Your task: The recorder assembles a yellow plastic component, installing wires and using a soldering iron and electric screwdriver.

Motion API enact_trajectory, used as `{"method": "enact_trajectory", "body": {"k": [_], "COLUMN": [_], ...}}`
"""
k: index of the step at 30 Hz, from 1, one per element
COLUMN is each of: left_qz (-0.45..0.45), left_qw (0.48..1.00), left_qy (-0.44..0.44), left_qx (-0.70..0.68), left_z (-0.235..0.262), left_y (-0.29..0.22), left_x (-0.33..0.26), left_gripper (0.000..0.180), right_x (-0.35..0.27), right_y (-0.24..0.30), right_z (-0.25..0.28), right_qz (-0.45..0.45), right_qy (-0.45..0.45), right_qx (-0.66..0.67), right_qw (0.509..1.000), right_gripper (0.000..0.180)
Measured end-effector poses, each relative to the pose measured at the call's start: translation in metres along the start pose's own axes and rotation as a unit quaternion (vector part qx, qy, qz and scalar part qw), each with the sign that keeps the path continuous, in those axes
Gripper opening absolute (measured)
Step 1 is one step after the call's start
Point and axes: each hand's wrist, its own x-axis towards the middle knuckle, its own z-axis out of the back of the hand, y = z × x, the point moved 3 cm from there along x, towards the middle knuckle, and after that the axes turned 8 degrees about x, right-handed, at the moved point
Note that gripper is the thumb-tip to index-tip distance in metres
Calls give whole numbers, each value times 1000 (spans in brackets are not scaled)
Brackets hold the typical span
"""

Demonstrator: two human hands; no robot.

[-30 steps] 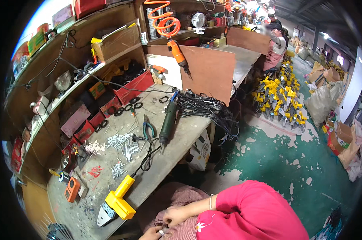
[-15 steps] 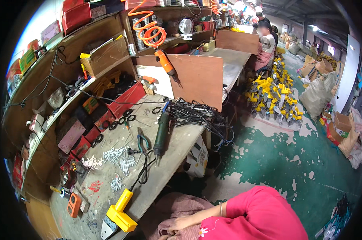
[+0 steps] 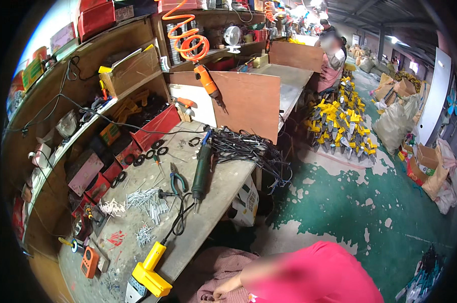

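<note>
Hand [image 3: 223, 291] curled on pink checked cloth [image 3: 213, 267], grip unclear, beside yellow tool [image 3: 148, 272].

A long grey desk [image 3: 223, 202] runs from seven o'clock up toward twelve, backed by wooden shelving [image 3: 61, 126] at nine to eleven o'clock. A brown board partition [image 3: 251, 103] stands across it. The floor [image 3: 349, 202], green paint worn to pale patches, fills three to five o'clock. Sacks and cardboard boxes [image 3: 420, 161] line the right wall under a dark roof.

Bare bench edge strip [image 3: 223, 199], yellow tool [image 3: 148, 272], green screwdriver [image 3: 201, 170] crowding inward
</note>
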Motion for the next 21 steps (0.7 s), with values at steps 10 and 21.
{"method": "enact_trajectory", "body": {"k": [10, 21], "left_qz": [102, 328], "left_qw": [974, 833], "left_qy": [-53, -151], "left_qx": [-195, -419], "left_z": [110, 272], "left_y": [-104, -272], "left_x": [16, 32], "left_gripper": [34, 30], "right_x": [26, -3], "right_y": [-9, -13], "right_z": [-19, -10], "right_qz": [-38, -116], "right_qy": [-13, -85], "right_qx": [114, 284], "right_qw": [993, 948], "right_gripper": [31, 48]}}
